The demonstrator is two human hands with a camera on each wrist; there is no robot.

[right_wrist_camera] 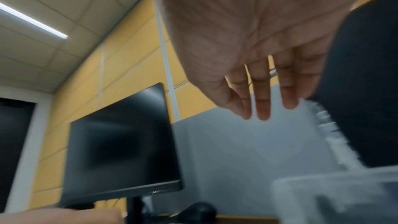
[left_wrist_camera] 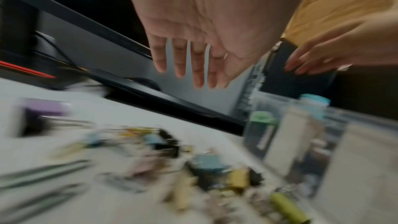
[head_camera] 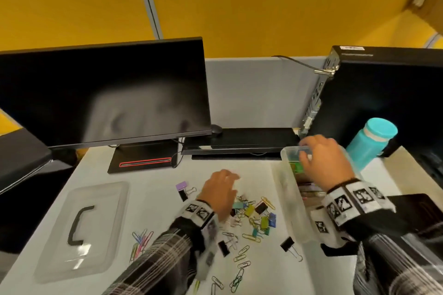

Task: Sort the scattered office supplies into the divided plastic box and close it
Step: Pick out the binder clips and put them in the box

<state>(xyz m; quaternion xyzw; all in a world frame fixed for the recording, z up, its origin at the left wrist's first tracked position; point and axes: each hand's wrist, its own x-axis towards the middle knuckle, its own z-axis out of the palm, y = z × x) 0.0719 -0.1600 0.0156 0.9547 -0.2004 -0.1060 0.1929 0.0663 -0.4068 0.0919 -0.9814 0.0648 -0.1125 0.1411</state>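
Both hands empty, fingers straight: left hand (head_camera: 220, 189) over the binder clips (head_camera: 254, 213), right hand (head_camera: 322, 158) above the far end of the clear box (head_camera: 287, 187), apparently not touching.

You won't find any text here that can be read. The white sticker (head_camera: 352, 48) on top of the black computer tower (head_camera: 383, 93) carries print too small and blurred to make out, and the wrist bands (head_camera: 352, 201) show only black-and-white square marker patterns, no letters
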